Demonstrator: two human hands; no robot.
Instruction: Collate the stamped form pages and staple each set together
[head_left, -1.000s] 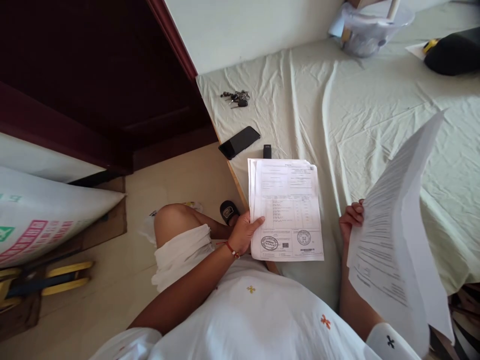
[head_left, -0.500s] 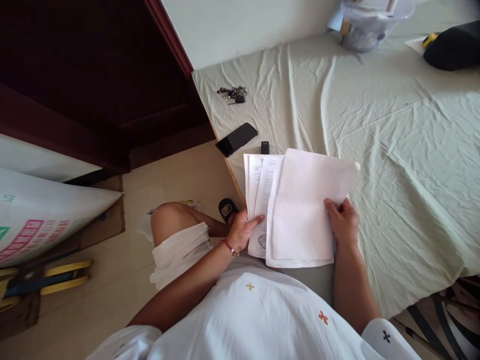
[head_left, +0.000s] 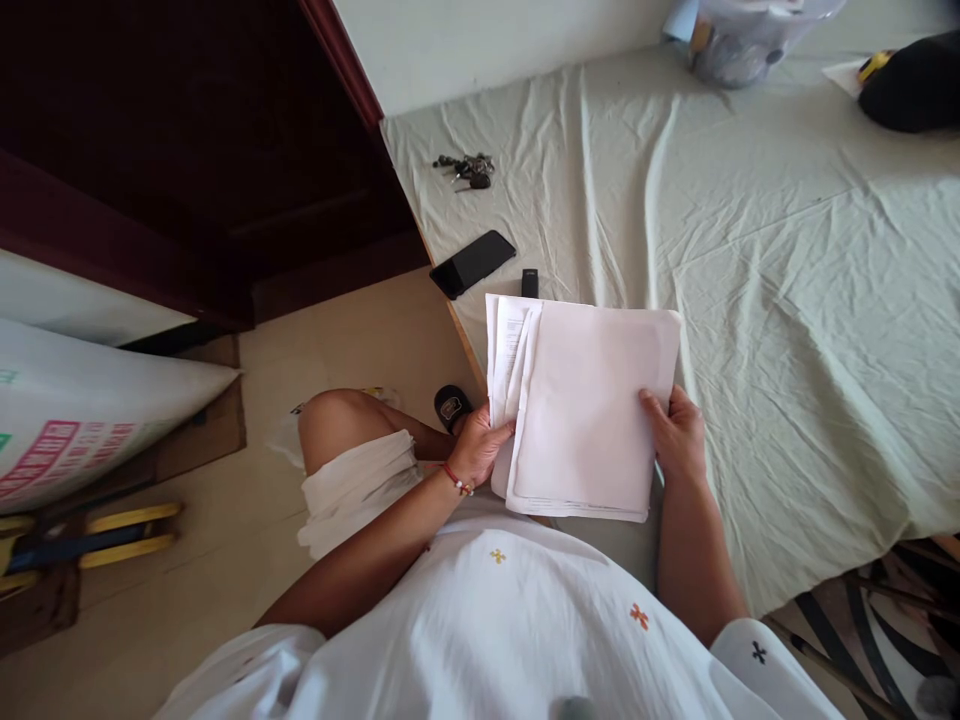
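Note:
A stack of paper sheets (head_left: pixel 592 400) is held between my two hands above the near edge of the cloth-covered table. The top sheet shows a blank white face. On its left side, several printed sheets (head_left: pixel 510 345) stick out in a staggered fan. My left hand (head_left: pixel 482 445) grips those sheets at the left edge, thumb on top. My right hand (head_left: pixel 677 432) pinches the right edge of the stack, its thumb lying on the blank sheet and its fingers behind. Just beyond the papers lie a small black device (head_left: pixel 530 282) and a black phone (head_left: pixel 472 264).
A bunch of keys (head_left: pixel 469 172) rests on the green tablecloth (head_left: pixel 787 300). At the back stand a clear plastic tub (head_left: pixel 731 50) and a black cap (head_left: pixel 915 85). On the floor to the left are a white sack (head_left: pixel 90 410) and a yellow-and-black object (head_left: pixel 97 540).
My right hand has moved left with the blank-faced sheets, which now cover more of the printed ones. The papers overlap more closely. The view has shifted slightly.

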